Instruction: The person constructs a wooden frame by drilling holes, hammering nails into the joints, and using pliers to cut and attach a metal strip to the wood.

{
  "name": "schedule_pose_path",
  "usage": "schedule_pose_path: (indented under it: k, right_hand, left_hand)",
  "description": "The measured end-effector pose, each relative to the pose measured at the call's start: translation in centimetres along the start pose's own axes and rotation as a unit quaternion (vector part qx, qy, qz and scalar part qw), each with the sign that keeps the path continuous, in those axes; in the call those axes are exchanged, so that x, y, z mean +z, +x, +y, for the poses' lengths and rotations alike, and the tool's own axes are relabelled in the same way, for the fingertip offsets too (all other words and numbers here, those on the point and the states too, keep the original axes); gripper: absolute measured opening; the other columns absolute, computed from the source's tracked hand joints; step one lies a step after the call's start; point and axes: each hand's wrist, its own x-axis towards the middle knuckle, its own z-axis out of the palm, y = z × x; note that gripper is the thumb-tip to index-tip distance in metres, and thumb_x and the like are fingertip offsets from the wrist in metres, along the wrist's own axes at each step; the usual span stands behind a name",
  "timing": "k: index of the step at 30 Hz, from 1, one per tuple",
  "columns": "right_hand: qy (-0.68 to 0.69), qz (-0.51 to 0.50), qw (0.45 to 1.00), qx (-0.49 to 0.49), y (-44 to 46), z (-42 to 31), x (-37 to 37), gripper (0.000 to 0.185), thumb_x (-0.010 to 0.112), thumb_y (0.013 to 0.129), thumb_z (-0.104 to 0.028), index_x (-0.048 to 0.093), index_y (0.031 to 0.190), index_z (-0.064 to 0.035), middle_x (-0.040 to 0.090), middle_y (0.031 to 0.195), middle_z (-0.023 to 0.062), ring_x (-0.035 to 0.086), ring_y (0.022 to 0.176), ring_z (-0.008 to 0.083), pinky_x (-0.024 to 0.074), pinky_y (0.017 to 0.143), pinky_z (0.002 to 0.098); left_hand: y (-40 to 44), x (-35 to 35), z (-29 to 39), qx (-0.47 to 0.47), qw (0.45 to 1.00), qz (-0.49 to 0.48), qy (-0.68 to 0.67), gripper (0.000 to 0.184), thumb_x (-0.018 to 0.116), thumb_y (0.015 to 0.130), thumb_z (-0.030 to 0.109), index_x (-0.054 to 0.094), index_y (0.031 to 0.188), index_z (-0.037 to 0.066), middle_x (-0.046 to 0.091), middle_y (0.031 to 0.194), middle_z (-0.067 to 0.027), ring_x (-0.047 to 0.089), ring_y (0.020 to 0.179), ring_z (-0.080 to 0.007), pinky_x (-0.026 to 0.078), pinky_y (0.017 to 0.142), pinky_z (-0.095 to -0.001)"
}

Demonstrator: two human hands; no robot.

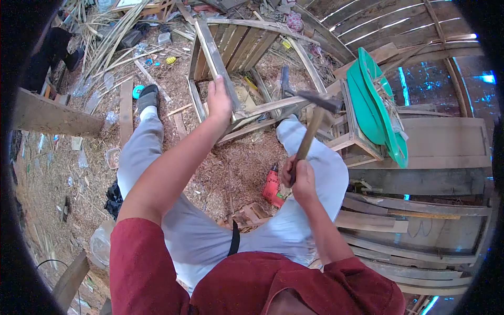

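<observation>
A wooden chair frame (211, 50) with a slatted panel (239, 48) lies tipped on the floor in front of me. My left hand (219, 101) rests against its near upright, fingers stretched out and holding nothing. My right hand (301, 181) is wrapped round the wooden handle of a hammer (310, 134). The hammer's dark head is raised above the near right part of the frame, apart from my left hand. On the floor between my legs lies a red power drill (272, 188), partly covered by my right leg.
Sawdust and shavings cover the floor (220, 168). To the right, a green plastic piece (370, 105) leans on a small wooden frame (362, 144), near stacked boards (420, 257). A wooden beam (55, 114) is at left. Thin strips (113, 47) and a yellow object (171, 60) lie farther off.
</observation>
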Motion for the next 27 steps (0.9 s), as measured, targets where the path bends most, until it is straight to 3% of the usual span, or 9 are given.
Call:
schedule_pose_path:
  k: [1, 5, 9, 12, 13, 17, 20, 23, 27]
  right_hand:
    - [-0.064, 0.026, 0.997, 0.037, 0.9, 0.7, -1.3, 0.039, 0.042, 0.111, -0.037, 0.059, 0.097, -0.0048, 0.047, 0.063, 0.0000, 0.046, 0.064, 0.0094, 0.0415, 0.059, 0.0285]
    - [-0.373, -0.003, 0.927, -0.038, 4.1, -1.1, -4.2, 0.043, 0.047, 0.109, -0.036, 0.059, 0.088, 0.0002, 0.048, 0.064, 0.0042, 0.044, 0.063, 0.0137, 0.0408, 0.060, 0.0337]
    - [-0.346, -0.052, 0.929, -0.119, 6.1, -2.5, -5.8, 0.047, 0.050, 0.108, -0.039, 0.060, 0.088, 0.0023, 0.051, 0.064, 0.0118, 0.049, 0.062, 0.0173, 0.0431, 0.060, 0.0381]
    - [-0.432, -0.046, 0.896, -0.097, 8.7, -1.0, -6.4, 0.051, 0.049, 0.108, -0.041, 0.055, 0.079, 0.0002, 0.045, 0.060, 0.0085, 0.046, 0.059, 0.0151, 0.0401, 0.057, 0.0362]
    - [-0.438, -0.069, 0.894, -0.066, 10.0, 0.3, -7.7, 0.051, 0.049, 0.108, -0.043, 0.056, 0.078, -0.0019, 0.045, 0.060, 0.0018, 0.046, 0.059, 0.0124, 0.0391, 0.056, 0.0338]
    - [-0.313, -0.037, 0.949, -0.018, 10.6, -0.8, -7.5, 0.052, 0.050, 0.108, -0.044, 0.059, 0.076, -0.0037, 0.050, 0.061, -0.0015, 0.048, 0.058, 0.0111, 0.0407, 0.057, 0.0334]
    - [-0.282, -0.002, 0.956, -0.081, 10.4, 0.2, -7.0, 0.054, 0.049, 0.108, -0.045, 0.059, 0.074, -0.0044, 0.049, 0.061, -0.0029, 0.046, 0.057, 0.0095, 0.0391, 0.055, 0.0313]
    - [-0.447, -0.066, 0.889, -0.074, 12.1, 0.4, -8.5, 0.049, 0.042, 0.111, -0.044, 0.057, 0.082, -0.0067, 0.046, 0.065, -0.0047, 0.040, 0.058, 0.0061, 0.0338, 0.054, 0.0253]
    - [-0.253, -0.002, 0.967, -0.019, 12.3, 1.0, -9.0, 0.052, 0.045, 0.110, -0.044, 0.058, 0.077, -0.0047, 0.047, 0.062, -0.0034, 0.043, 0.056, 0.0080, 0.0353, 0.053, 0.0288]
  left_hand:
    - [0.2, -0.1, -0.1, -0.003, 1.000, 0.000, 0.009, 0.051, 0.039, 0.110, 0.047, 0.056, 0.122, 0.000, 0.064, 0.110, -0.0178, 0.060, 0.100, -0.0265, 0.047, 0.093, -0.0414]
    - [0.3, -0.1, 0.2, -0.004, 1.000, 0.006, 0.019, 0.050, 0.039, 0.110, 0.046, 0.057, 0.122, 0.001, 0.064, 0.110, -0.0170, 0.060, 0.101, -0.0257, 0.047, 0.093, -0.0401]
    - [0.2, -0.4, 0.4, 0.011, 1.000, 0.003, 0.029, 0.050, 0.040, 0.110, 0.046, 0.058, 0.120, 0.001, 0.064, 0.109, -0.0159, 0.059, 0.100, -0.0247, 0.046, 0.092, -0.0394]
    - [0.6, -0.7, 0.5, 0.014, 0.999, -0.004, 0.040, 0.050, 0.039, 0.110, 0.046, 0.058, 0.119, 0.001, 0.063, 0.107, -0.0149, 0.058, 0.098, -0.0239, 0.046, 0.091, -0.0397]
    - [0.4, -0.5, 0.7, 0.018, 0.999, 0.000, 0.030, 0.050, 0.039, 0.110, 0.047, 0.058, 0.118, 0.001, 0.063, 0.106, -0.0146, 0.058, 0.098, -0.0237, 0.046, 0.091, -0.0399]
    - [0.9, -0.1, 0.4, 0.024, 1.000, 0.005, 0.012, 0.052, 0.039, 0.110, 0.048, 0.059, 0.116, 0.000, 0.062, 0.104, -0.0133, 0.058, 0.097, -0.0230, 0.046, 0.090, -0.0401]
    - [0.7, -0.3, 0.4, 0.028, 0.999, 0.006, 0.029, 0.053, 0.039, 0.110, 0.048, 0.060, 0.115, 0.000, 0.062, 0.104, -0.0128, 0.058, 0.096, -0.0227, 0.046, 0.089, -0.0400]
    - [0.5, 0.1, 0.8, 0.041, 0.999, 0.012, 0.027, 0.052, 0.040, 0.110, 0.047, 0.060, 0.115, 0.000, 0.062, 0.103, -0.0124, 0.057, 0.095, -0.0219, 0.046, 0.088, -0.0396]
    - [1.0, 0.1, 0.2, 0.063, 0.996, 0.033, 0.057, 0.051, 0.041, 0.110, 0.047, 0.061, 0.115, 0.000, 0.062, 0.102, -0.0117, 0.057, 0.093, -0.0205, 0.047, 0.087, -0.0388]
